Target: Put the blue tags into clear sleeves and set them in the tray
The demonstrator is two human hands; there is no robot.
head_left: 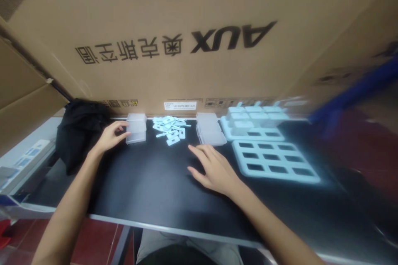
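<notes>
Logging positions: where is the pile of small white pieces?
Head view: the pile sits left of centre at the black table's back, between the clear box stack the left hand touches and a second stack beyond the right hand.

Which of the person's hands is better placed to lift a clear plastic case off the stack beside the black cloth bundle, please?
Probably the left hand: its fingers touch that stack of clear plastic cases. The right hand lies open on the black table, nearer the other clear stack.
</notes>
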